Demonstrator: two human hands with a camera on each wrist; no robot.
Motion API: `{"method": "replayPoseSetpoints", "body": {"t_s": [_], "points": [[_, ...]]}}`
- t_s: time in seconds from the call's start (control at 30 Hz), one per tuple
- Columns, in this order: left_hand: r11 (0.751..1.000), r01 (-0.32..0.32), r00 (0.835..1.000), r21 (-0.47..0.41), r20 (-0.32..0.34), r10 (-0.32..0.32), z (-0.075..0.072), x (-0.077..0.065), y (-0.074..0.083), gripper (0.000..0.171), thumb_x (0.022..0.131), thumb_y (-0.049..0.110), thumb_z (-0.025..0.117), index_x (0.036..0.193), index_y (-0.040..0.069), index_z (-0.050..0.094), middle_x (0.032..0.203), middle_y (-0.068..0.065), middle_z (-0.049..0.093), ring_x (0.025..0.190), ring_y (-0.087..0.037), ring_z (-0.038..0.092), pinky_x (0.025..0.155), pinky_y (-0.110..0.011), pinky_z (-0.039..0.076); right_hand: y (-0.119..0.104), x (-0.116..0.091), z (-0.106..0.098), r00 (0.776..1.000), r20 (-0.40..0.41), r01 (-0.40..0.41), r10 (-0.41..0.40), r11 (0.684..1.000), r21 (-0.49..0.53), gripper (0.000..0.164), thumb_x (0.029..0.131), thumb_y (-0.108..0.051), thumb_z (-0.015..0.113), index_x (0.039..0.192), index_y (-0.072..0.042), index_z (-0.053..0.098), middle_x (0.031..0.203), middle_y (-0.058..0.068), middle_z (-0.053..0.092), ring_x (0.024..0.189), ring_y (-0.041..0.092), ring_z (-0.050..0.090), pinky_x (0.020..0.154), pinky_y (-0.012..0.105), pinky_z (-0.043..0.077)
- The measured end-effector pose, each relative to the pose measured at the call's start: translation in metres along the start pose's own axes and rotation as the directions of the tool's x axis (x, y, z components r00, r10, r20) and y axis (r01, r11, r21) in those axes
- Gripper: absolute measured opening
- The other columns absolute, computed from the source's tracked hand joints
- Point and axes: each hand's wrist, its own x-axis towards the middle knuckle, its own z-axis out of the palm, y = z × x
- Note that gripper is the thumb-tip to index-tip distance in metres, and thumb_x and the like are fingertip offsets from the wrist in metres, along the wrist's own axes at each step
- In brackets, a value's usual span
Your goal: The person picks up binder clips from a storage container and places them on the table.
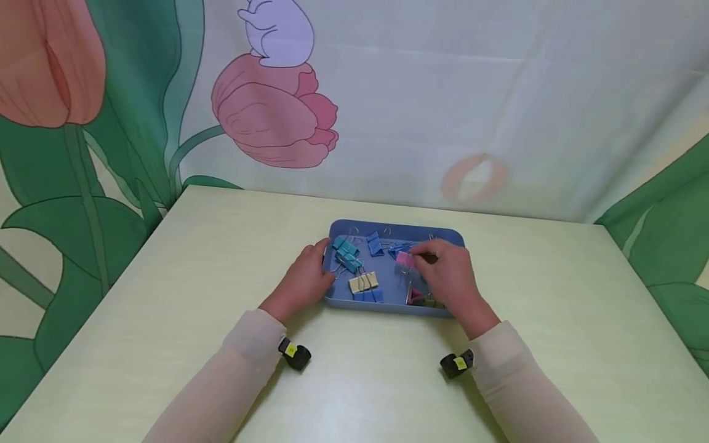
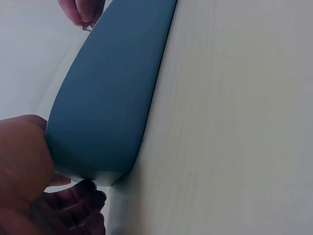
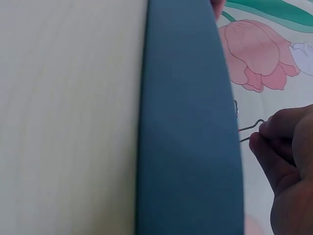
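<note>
A shallow blue tray (image 1: 396,309) holds several binder clips with wire handles. My left hand (image 1: 301,280) grips the tray's left end, its fingers outside the wall in the left wrist view. My right hand (image 1: 451,277) pinches a pink binder clip (image 1: 405,259) above the tray's right half. In the right wrist view, a wire handle (image 3: 252,126) sticks out from the thumb and fingertip, while the tray wall hides the clip's body. Below it lies a red clip (image 1: 413,296), with an olive clip (image 1: 432,301) partly under the hand.
Teal clips (image 1: 348,253) lie at the tray's left, a cream clip (image 1: 363,282) and a blue clip (image 1: 368,296) near its front wall. More blue clips (image 1: 375,244) lie toward the back. The pale table (image 1: 365,381) meets a flower-printed curtain (image 1: 399,123) behind.
</note>
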Motion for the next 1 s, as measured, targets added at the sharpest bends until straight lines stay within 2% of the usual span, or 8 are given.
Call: {"method": "replayPoseSetpoints", "body": {"t_s": [0.23,0.5,0.67,1.0], "points": [[1.000,0.012,1.000,0.001,0.014,-0.012,0.001,-0.001,0.003,0.067,0.086,0.018,0.054,0.143,0.009,0.020,0.131,-0.016,0.040,0.109,-0.024,0.047,0.099,-0.041,0.040,0.005,-0.007,-0.018,0.995,-0.103,-0.005,0.010,0.999,0.051,0.011,0.081,-0.016,0.065,0.089,-0.012,0.072,0.090,0.003,0.069,0.081,0.016,0.066,0.070,0.031,0.054],[1.000,-0.004,1.000,-0.011,0.013,0.004,0.003,-0.001,0.002,0.067,0.086,0.019,0.053,0.144,0.011,0.020,0.131,-0.015,0.041,0.111,-0.024,0.048,0.096,-0.041,0.041,0.023,-0.014,-0.035,0.971,-0.228,-0.057,0.072,0.996,0.072,0.011,0.081,-0.014,0.064,0.090,-0.011,0.071,0.092,0.004,0.069,0.082,0.017,0.067,0.073,0.033,0.053],[1.000,-0.002,1.000,-0.026,0.012,0.002,0.002,-0.001,0.001,0.067,0.085,0.019,0.052,0.143,0.011,0.020,0.130,-0.015,0.041,0.112,-0.024,0.048,0.097,-0.042,0.041,0.031,-0.013,-0.042,0.964,-0.246,-0.085,0.105,0.992,0.092,0.012,0.083,-0.014,0.063,0.090,-0.010,0.070,0.092,0.004,0.067,0.086,0.017,0.066,0.075,0.032,0.053],[0.999,-0.017,1.000,-0.040,-0.001,0.017,0.003,0.002,-0.003,0.067,0.085,0.018,0.053,0.143,0.011,0.021,0.122,-0.015,0.045,0.104,-0.024,0.050,0.090,-0.040,0.045,0.049,-0.010,-0.051,0.955,-0.266,-0.133,0.129,0.991,0.004,0.014,0.084,-0.012,0.060,0.094,-0.009,0.069,0.095,0.007,0.067,0.089,0.021,0.065,0.078,0.036,0.052]]}}
